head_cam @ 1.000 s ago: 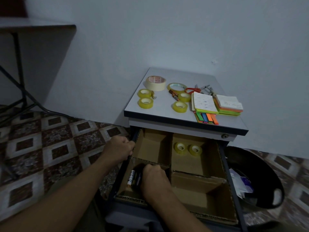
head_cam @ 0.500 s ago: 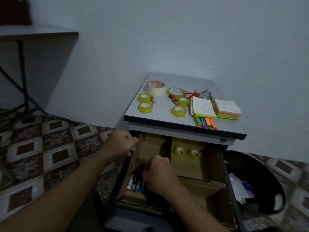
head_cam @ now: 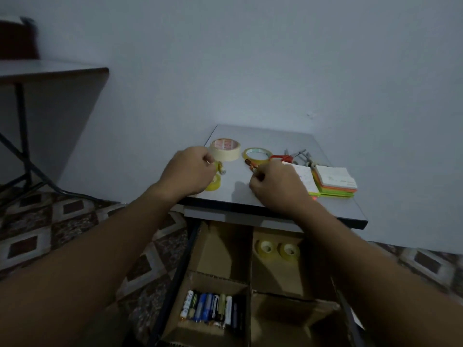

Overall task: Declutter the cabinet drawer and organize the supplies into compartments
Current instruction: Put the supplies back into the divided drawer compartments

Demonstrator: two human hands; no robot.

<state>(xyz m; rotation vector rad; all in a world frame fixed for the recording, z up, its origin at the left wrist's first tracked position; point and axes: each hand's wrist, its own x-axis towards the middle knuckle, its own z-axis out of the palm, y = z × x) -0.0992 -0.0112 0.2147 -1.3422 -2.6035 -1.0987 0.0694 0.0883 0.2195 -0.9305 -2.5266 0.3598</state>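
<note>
While the left hand [head_cam: 190, 171] pinches a yellow tape roll [head_cam: 218, 166], right hand [head_cam: 278, 189] fingers curl round the brown marker [head_cam: 251, 165].

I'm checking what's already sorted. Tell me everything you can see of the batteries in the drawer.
The batteries are a row of slim cylindrical cells lying side by side, touching, ends pointing toward and away from the camera. Wrappers look white, green, blue, black and yellow-green; the print is too blurred to read. They lie on the floor of the near-left cardboard compartment of the open drawer. Nothing holds them.
</note>
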